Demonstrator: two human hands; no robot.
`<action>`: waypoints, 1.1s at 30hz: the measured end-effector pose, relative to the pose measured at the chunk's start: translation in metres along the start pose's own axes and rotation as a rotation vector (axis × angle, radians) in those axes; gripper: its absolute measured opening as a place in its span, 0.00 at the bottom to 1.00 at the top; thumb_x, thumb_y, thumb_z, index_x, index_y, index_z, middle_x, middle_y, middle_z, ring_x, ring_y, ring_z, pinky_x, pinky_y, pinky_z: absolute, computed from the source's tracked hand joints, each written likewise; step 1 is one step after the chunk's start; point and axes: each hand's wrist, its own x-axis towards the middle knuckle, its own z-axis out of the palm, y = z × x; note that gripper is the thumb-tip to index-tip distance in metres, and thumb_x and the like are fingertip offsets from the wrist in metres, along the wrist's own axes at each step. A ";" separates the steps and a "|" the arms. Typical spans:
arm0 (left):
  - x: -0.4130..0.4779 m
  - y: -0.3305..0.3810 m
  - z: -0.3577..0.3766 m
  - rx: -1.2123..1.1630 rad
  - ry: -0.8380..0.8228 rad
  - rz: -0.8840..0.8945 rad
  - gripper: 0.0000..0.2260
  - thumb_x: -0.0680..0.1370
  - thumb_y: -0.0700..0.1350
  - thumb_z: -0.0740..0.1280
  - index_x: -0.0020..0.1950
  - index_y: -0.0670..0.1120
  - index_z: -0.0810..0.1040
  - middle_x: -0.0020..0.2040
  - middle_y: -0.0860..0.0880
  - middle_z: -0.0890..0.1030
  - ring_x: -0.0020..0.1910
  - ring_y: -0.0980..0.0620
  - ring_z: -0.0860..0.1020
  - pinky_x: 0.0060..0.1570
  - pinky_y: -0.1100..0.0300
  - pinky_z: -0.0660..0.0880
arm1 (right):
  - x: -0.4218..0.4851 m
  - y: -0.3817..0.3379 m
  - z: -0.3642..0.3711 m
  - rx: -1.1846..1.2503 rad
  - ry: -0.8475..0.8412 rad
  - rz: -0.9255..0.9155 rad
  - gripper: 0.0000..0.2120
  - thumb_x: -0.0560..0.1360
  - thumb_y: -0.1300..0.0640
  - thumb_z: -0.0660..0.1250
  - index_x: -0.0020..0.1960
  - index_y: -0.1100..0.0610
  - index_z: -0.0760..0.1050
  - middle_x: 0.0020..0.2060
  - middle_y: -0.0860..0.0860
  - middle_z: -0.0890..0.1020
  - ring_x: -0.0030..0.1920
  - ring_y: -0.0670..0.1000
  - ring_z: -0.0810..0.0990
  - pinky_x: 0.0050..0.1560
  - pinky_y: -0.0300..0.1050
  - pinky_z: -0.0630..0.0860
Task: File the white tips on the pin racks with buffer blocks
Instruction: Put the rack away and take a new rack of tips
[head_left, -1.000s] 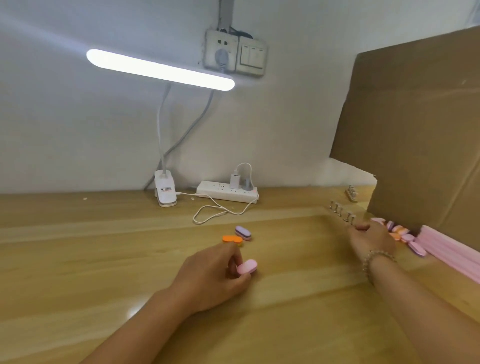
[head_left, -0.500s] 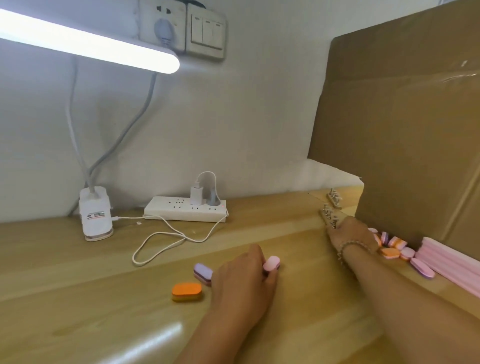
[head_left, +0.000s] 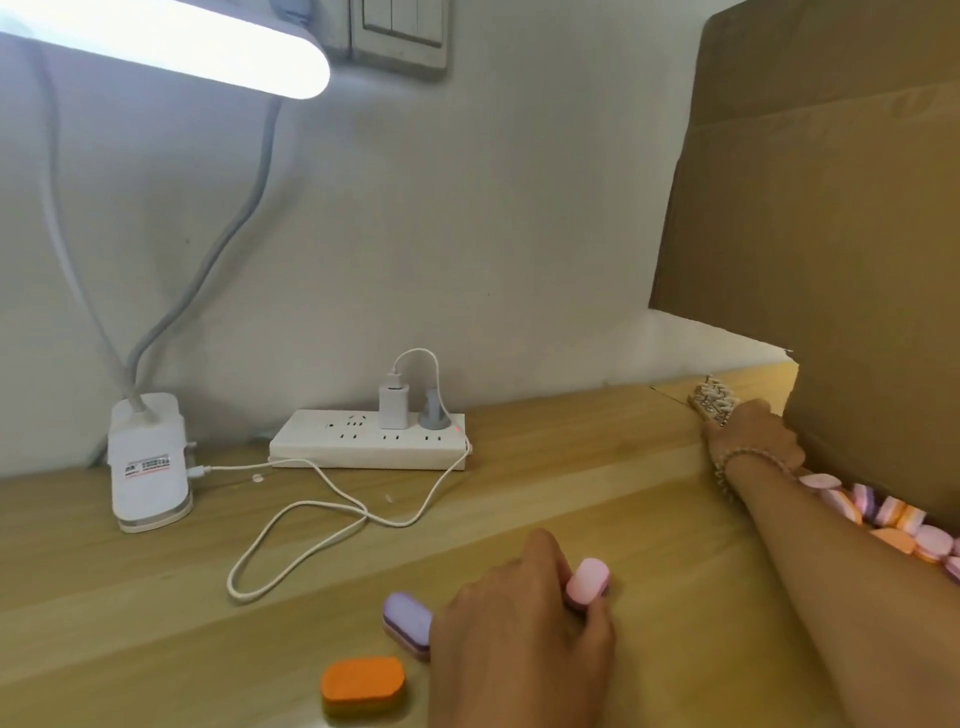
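The left hand (head_left: 519, 616) pinches a pink block (head_left: 587, 581) on the desk (head_left: 156, 597). The right hand (head_left: 753, 436) touches the pin rack (head_left: 712, 401) just ahead (grip unclear).

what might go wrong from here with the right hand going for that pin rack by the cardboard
The right hand is at the near end of the pin rack; a poor grip may tip it and bend the white tips.
Its forearm passes right beside the spare buffer blocks and may sweep them.
The left hand, holding the pink buffer block, may nudge the purple block beside it.
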 end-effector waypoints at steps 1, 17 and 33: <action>0.000 0.001 0.000 0.005 -0.001 -0.002 0.18 0.76 0.69 0.53 0.51 0.56 0.66 0.44 0.57 0.82 0.48 0.58 0.80 0.37 0.45 0.50 | 0.002 0.001 0.001 -0.021 -0.015 -0.016 0.18 0.78 0.49 0.65 0.59 0.63 0.73 0.54 0.62 0.80 0.53 0.64 0.79 0.46 0.52 0.74; -0.016 0.003 -0.011 -0.051 0.081 0.101 0.10 0.84 0.57 0.50 0.55 0.51 0.59 0.49 0.50 0.81 0.50 0.43 0.79 0.42 0.50 0.60 | -0.099 -0.009 -0.057 0.577 -0.282 -0.385 0.09 0.81 0.47 0.61 0.50 0.52 0.74 0.51 0.51 0.81 0.52 0.53 0.80 0.51 0.50 0.75; -0.145 -0.151 -0.164 0.213 0.393 0.085 0.17 0.77 0.63 0.64 0.58 0.54 0.69 0.44 0.56 0.80 0.44 0.51 0.80 0.39 0.57 0.71 | -0.426 -0.111 -0.132 1.124 -0.934 -0.410 0.07 0.83 0.58 0.55 0.55 0.57 0.71 0.45 0.54 0.80 0.42 0.49 0.79 0.41 0.44 0.77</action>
